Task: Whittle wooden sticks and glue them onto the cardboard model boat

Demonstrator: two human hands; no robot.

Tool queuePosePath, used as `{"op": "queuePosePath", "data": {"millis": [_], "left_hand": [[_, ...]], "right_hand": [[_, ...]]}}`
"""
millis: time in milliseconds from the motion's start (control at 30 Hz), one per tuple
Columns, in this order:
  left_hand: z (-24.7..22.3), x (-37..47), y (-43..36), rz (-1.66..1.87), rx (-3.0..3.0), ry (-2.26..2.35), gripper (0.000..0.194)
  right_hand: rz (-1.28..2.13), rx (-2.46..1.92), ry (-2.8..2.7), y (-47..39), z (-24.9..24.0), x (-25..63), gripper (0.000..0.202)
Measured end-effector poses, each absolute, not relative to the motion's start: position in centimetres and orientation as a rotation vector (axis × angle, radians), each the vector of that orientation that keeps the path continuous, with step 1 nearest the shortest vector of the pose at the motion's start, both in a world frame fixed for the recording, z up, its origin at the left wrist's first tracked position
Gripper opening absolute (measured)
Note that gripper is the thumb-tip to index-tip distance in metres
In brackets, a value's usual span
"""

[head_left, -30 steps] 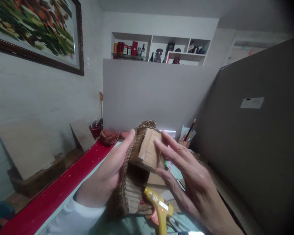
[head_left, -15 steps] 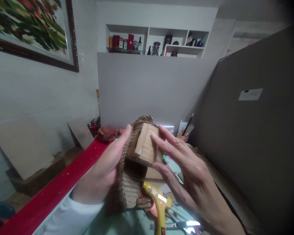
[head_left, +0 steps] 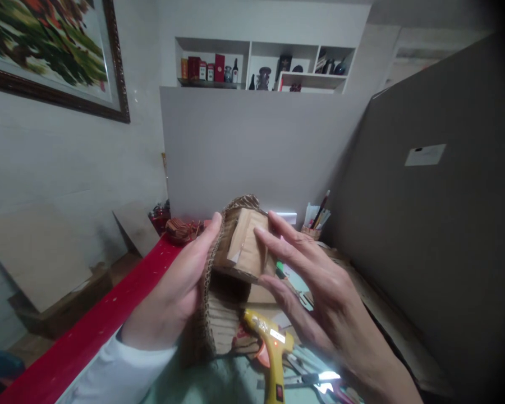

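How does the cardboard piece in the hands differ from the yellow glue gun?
The cardboard piece is brown and ridged; the glue gun is yellow. The cardboard piece is boxy and hollow; the glue gun has a nozzle and handle. The left hand and right hand are on the cardboard piece; neither holds the glue gun. Neither thing is fully visible.

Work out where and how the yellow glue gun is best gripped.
The yellow glue gun is probably best taken by its handle, from the person's near side: the handle extends toward the person, while the nozzle points away, near the held cardboard piece. A lit red indicator suggests avoiding the tip.
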State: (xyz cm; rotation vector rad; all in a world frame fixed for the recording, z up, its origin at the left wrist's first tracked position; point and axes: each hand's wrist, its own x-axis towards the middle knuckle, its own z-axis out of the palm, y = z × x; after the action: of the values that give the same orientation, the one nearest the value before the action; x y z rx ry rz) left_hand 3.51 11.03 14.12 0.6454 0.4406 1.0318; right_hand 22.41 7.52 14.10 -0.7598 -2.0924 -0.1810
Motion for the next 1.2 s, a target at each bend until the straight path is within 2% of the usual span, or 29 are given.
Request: {"op": "queuePosePath", "data": {"millis": [1033, 1200], "left_hand": [[14.1, 4.0, 11.6, 1.040, 0.699, 0.455, 0.054], [13.9, 4.2, 11.6, 1.086, 0.748, 0.478, 0.054]], "right_hand": [[-0.155, -0.829, -2.116, 7.8, 14.2, 22.7, 0.048], [-0.093, -0.819, -2.072, 8.0, 14.3, 23.1, 0.061]]}}
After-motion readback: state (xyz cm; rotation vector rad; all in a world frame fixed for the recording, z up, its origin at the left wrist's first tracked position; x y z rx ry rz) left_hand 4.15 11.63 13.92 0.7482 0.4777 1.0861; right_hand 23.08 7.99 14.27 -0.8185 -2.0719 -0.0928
